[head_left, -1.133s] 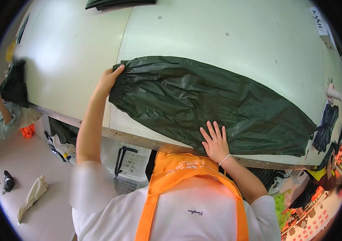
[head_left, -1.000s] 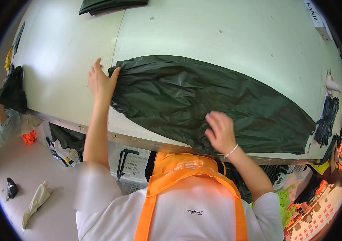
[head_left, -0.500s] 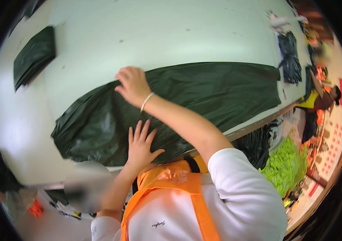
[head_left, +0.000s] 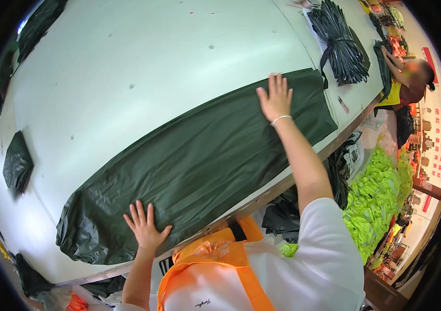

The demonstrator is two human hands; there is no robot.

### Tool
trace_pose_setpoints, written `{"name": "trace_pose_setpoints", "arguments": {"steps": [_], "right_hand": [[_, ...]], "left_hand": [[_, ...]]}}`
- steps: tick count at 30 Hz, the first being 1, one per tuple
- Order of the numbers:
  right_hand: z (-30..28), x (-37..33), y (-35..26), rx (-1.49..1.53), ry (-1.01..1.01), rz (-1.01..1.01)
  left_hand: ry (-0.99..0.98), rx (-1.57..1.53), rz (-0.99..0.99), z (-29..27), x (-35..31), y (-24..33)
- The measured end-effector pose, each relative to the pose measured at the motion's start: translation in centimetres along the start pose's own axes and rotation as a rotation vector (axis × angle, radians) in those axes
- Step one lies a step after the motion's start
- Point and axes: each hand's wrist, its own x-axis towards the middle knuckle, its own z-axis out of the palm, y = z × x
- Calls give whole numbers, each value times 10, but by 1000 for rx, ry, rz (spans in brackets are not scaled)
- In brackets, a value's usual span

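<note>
1. Well beyond the left hand, to its upper left, we note a folded dark piece (head_left: pixel 17 161) lying on the pale table (head_left: pixel 168 62), apart from the work.
2. Left of the left hand, we find the gathered end (head_left: pixel 70 236) of the dark green fabric piece (head_left: pixel 194 155). This end is puckered and rumpled; the left hand is the nearer of the two to it.
3. We record the left hand (head_left: pixel 147 230) as open, palm down, fingers spread, apparently resting on the fabric close to its near edge. It grips nothing that we can see.
4. Between the hands, the fabric's long axis runs obliquely, from lower left of the left hand to just past the right hand at upper right. Long shallow creases follow roughly that line.
5. We record the right hand (head_left: pixel 276 103) as open and flat on the fabric, fingertips at its far edge. The straighter end (head_left: pixel 324 103) lies just to its right, well apart from the left hand.
6. Further right of the right hand, we note a tied bundle of black strips (head_left: pixel 338 49).
</note>
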Motion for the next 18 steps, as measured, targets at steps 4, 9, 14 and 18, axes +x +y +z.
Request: {"name": "trace_pose_setpoints", "arguments": {"steps": [4, 9, 14, 18], "right_hand": [[14, 65, 117, 32, -7, 34], [23, 107, 161, 87, 43, 31], [-30, 72, 157, 432, 116, -325], [-114, -54, 122, 224, -380, -739]], "left_hand": [[-29, 60, -7, 10, -2, -3], [6, 84, 5, 17, -4, 0], [2, -25, 9, -7, -18, -21], [-7, 150, -286, -37, -120, -85]]}}
